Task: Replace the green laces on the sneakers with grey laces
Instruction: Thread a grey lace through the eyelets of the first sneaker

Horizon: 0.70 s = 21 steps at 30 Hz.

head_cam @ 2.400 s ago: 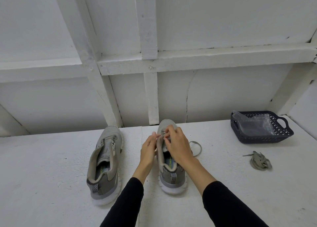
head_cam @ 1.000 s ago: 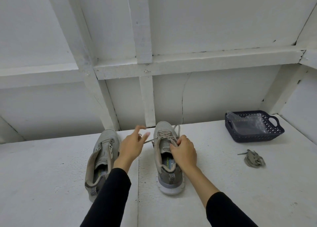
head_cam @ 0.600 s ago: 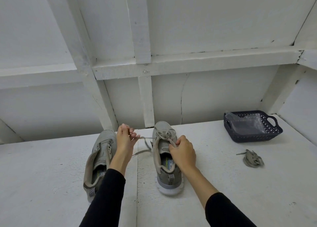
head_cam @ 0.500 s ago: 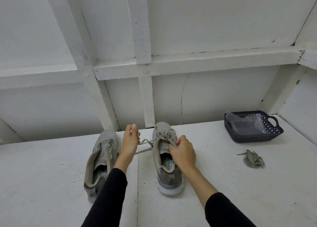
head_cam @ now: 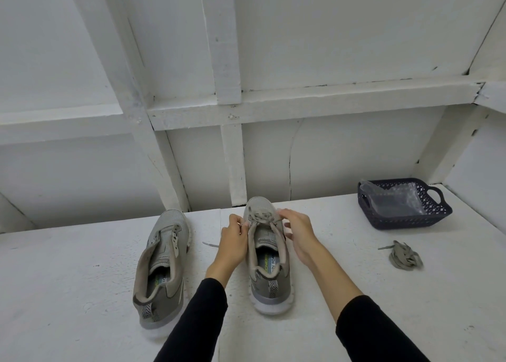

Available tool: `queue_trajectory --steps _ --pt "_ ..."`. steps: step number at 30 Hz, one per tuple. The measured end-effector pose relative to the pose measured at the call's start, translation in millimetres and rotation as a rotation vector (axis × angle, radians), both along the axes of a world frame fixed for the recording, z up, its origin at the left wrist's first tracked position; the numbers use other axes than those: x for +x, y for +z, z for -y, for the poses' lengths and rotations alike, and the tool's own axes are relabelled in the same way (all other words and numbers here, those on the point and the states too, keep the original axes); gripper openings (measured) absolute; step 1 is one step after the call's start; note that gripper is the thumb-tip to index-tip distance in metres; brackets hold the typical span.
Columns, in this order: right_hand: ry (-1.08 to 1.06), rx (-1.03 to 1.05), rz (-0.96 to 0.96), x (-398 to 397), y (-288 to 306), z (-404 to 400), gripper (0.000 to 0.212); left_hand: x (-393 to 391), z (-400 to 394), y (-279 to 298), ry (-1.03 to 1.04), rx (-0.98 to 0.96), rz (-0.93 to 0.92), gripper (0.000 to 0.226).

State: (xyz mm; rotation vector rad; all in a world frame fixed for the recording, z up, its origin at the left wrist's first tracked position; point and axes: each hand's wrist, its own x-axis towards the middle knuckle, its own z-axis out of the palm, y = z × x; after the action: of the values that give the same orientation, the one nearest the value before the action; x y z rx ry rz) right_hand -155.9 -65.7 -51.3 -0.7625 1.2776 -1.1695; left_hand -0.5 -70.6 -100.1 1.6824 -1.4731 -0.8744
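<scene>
Two grey sneakers stand toes-away on the white table. The left sneaker (head_cam: 161,263) has no lace in its eyelets. The right sneaker (head_cam: 267,257) carries a grey lace (head_cam: 260,217) crossed through its front eyelets. My left hand (head_cam: 232,241) sits against the shoe's left side and pinches the lace there; a loose lace end (head_cam: 210,244) trails on the table to its left. My right hand (head_cam: 297,231) is on the shoe's right side, fingertips pinching the lace near the upper eyelets.
A dark blue plastic basket (head_cam: 405,219) holding a clear plastic bag stands at the back right. A bundled lace (head_cam: 405,257) lies on the table in front of it. White wooden wall framing (head_cam: 232,153) rises right behind the shoes.
My left hand, which was pulling the lace out to the left, has come back against the shoe. My right hand has moved from the tongue to the shoe's right eyelets.
</scene>
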Motion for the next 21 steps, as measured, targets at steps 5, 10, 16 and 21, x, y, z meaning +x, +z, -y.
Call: queue_trajectory --steps 5,10,16,21 --pt "-0.162 -0.136 0.346 -12 23 15 0.016 1 3 -6 0.003 0.032 0.017 0.020" --pt "-0.246 -0.346 0.265 -35 38 25 0.037 0 3 -8 0.013 0.035 0.033 0.022" --pt "-0.143 -0.015 -0.641 -50 -5 11 0.047 -2 1 -5 0.039 0.029 0.005 0.020" --pt "0.111 0.404 -1.099 -44 -26 -1 0.045 -1 -3 -4 0.021 -0.002 -0.041 0.023"
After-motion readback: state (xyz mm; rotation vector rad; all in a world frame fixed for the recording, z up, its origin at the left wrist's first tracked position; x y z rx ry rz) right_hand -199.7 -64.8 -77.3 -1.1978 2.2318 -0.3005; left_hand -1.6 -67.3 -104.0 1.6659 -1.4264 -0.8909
